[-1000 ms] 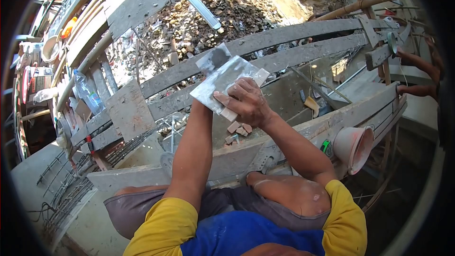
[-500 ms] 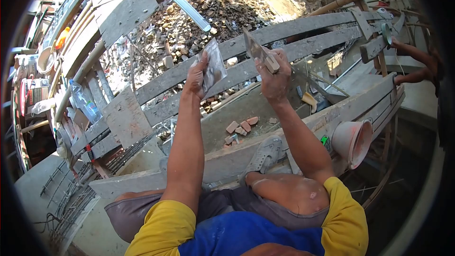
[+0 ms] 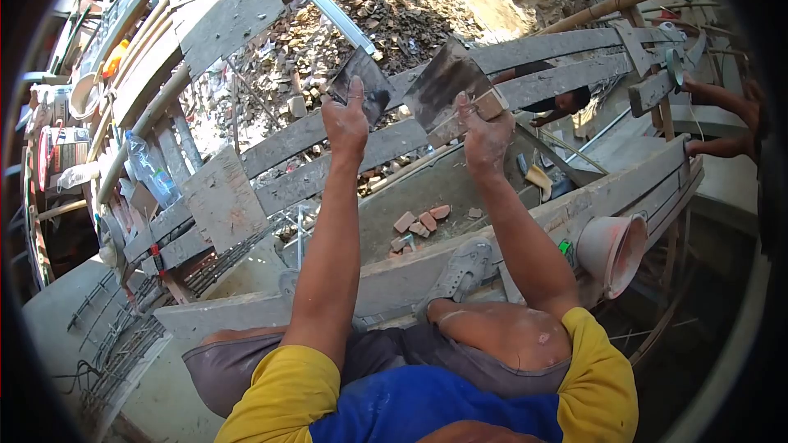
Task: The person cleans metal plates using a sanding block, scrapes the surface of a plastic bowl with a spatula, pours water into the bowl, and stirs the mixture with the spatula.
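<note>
Two thin, flat tools are held up ahead of the person's body, one to each hand. The left hand (image 3: 345, 125) is closed on a small, dark, smeared, metal-looking plate (image 3: 374, 85), which rises just beyond the knuckles, the thumb lying upright against it; how the fingers meet its back cannot be told. The right hand (image 3: 489, 141) is clamped on the pale wooden block handle (image 3: 492, 104) of a broad, grey, streaked rectangular trowel (image 3: 446, 82), whose blade reaches beyond and to the left of that hand. Both tools are probably light and stiff, the trowel the heavier; any wet residue would make their faces slippery. The block handle thus appears the surest hold for the trowel, and a near edge, pinched between thumb and fingers, for the plate. Neither looks fragile, though a thin rim might bend. Both forearms extend forward, hands raised and apart, the right wrist angled so that the blade slants toward the left hand. Broken reddish brick pieces (image 3: 428, 221) lie between the forearms, nearer the body than either hand; a pale, red-stained plastic bucket (image 3: 599, 253) sits right of the right forearm; weathered grey wooden planks (image 3: 558, 47) cross beyond both hands.
</note>
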Available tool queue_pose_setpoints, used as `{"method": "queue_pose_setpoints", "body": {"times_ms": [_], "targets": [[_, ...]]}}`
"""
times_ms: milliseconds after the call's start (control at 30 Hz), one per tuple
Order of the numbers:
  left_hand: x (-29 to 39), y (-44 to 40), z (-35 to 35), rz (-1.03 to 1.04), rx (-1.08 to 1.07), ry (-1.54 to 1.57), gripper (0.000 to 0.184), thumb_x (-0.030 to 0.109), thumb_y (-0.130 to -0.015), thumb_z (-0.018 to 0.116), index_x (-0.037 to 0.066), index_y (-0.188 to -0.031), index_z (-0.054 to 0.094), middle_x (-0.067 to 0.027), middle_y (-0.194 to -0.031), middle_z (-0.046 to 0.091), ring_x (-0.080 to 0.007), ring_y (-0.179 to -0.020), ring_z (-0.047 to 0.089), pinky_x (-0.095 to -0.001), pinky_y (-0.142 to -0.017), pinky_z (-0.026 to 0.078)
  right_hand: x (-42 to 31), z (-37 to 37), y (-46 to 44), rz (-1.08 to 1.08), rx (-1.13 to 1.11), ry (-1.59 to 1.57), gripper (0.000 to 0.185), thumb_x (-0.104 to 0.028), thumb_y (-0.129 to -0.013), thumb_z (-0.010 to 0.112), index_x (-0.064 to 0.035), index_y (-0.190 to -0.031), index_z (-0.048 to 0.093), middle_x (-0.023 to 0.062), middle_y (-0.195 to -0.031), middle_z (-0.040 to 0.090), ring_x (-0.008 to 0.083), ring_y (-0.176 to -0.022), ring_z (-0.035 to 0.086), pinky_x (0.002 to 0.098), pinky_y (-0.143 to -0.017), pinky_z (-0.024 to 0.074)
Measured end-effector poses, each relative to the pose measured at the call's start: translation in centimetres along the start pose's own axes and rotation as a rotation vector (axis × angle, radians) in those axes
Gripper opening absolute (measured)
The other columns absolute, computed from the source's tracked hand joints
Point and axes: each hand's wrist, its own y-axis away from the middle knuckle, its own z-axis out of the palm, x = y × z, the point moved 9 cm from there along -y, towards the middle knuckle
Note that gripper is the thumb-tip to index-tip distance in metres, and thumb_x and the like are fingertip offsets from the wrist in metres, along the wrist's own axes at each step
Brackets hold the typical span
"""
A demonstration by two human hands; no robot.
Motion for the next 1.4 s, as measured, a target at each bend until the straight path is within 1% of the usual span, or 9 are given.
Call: {"method": "queue_pose_setpoints", "body": {"times_ms": [33, 333, 400, 533, 667, 767, 933, 1200, 1400], "targets": [[2.4, 1.3, 1.0, 0.103, -0.051, -0.283, 0.029, 0.019, -0.095, 0.065, -0.005, -0.112, 0.063, -0.0196, -0.106, 0.069, -0.0270, -0.095, 0.069, -0.0355, -0.076, 0.051, 0.3, 0.1, -0.2, -0.001, -0.003, -0.001, 0.024, -0.019, -0.085, 0.079, -0.0015, -0.093, 0.064, 0.0016, -0.083, 0.064, 0.0099, -0.074, 0.056, 0.0276, -0.067, 0.0466], [6.3, 9.8, 8.9, 0.931, -0.347, -0.262, 0.039, -0.005, -0.089, 0.054, -0.001, -0.127, 0.059, -0.0256, -0.118, 0.064, -0.0419, -0.112, 0.060, -0.0416, -0.099, 0.047, -0.9, 0.2, 0.0, -0.002, 0.124, -0.168, 0.023, -0.016, -0.088, 0.075, -0.0025, -0.101, 0.063, 0.0006, -0.091, 0.064, 0.0108, -0.082, 0.055, 0.0285, -0.074, 0.0452], [5.8, 8.6, 7.8, 0.861, -0.293, -0.246, 0.045, -0.009, -0.086, 0.051, -0.001, -0.129, 0.057, -0.0261, -0.119, 0.063, -0.0428, -0.113, 0.060, -0.0426, -0.098, 0.047, -1.3, 0.6, 0.2, -0.040, -0.016, -0.126, 0.021, -0.015, -0.089, 0.074, -0.0029, -0.102, 0.063, 0.0001, -0.090, 0.063, 0.0102, -0.082, 0.055, 0.0278, -0.073, 0.0447], [2.8, 1.8, 2.3, 0.537, 0.017, -0.344, 0.034, 0.021, -0.102, 0.050, -0.001, -0.124, 0.060, -0.0265, -0.099, 0.068, -0.0417, -0.090, 0.066, -0.0471, -0.080, 0.049, -2.4, -0.3, 0.3, -0.078, 0.011, -0.193, 0.028, -0.016, -0.087, 0.076, 0.0011, -0.106, 0.065, 0.0029, -0.095, 0.065, 0.0128, -0.085, 0.056, 0.0282, -0.078, 0.0451], [2.8, 0.5, -0.6, 0.490, 0.217, -0.431, 0.041, 0.032, -0.101, 0.053, -0.009, -0.097, 0.063, -0.0215, -0.076, 0.065, -0.0319, -0.067, 0.062, -0.0423, -0.064, 0.047, -2.5, -1.4, -0.2, -0.071, 0.156, -0.115, 0.023, -0.016, -0.088, 0.074, 0.0004, -0.101, 0.065, 0.0015, -0.089, 0.064, 0.0115, -0.080, 0.055, 0.0278, -0.074, 0.0448], [1.4, -0.8, 0.6, 0.334, 0.049, -0.308, 0.041, 0.030, -0.101, 0.053, -0.009, -0.110, 0.063, -0.0243, -0.090, 0.069, -0.0357, -0.078, 0.066, -0.0441, -0.074, 0.049, -4.0, -2.6, -0.4, -0.091, 0.254, -0.076, 0.021, -0.017, -0.089, 0.074, 0.0000, -0.098, 0.065, 0.0011, -0.086, 0.064, 0.0111, -0.077, 0.055, 0.0280, -0.072, 0.0445], [2.4, -0.1, 1.8, 0.169, 0.076, 0.170, 0.048, 0.040, -0.100, 0.056, -0.007, -0.103, 0.062, -0.0111, -0.089, 0.069, -0.0207, -0.073, 0.061, -0.0362, -0.068, 0.048, -9.9, -2.9, -2.1, -0.154, 0.121, -0.106, 0.020, -0.020, -0.088, 0.075, -0.0012, -0.091, 0.066, 0.0000, -0.079, 0.064, 0.0090, -0.072, 0.054, 0.0287, -0.069, 0.0435], [8.5, 3.4, 6.8, -0.153, -0.612, 1.115, 0.038, 0.038, -0.100, 0.056, 0.001, -0.109, 0.061, -0.0063, -0.095, 0.066, -0.0206, -0.084, 0.067, -0.0373, -0.077, 0.056, -24.5, -1.6, -0.9, -0.360, 0.045, 0.121, 0.019, -0.015, -0.089, 0.073, 0.0016, -0.094, 0.065, -0.0002, -0.081, 0.065, 0.0076, -0.073, 0.056, 0.0276, -0.066, 0.0472], [10.9, 5.5, 6.9, -0.369, -0.697, 1.249, 0.028, 0.041, -0.100, 0.053, 0.015, -0.109, 0.061, -0.0004, -0.089, 0.064, -0.0146, -0.072, 0.062, -0.0303, -0.062, 0.054, -32.3, 1.9, 2.7, -0.522, 0.022, 0.316, 0.024, -0.014, -0.085, 0.076, 0.0015, -0.099, 0.065, 0.0034, -0.083, 0.068, 0.0086, -0.077, 0.061, 0.0282, -0.068, 0.0495]]}}
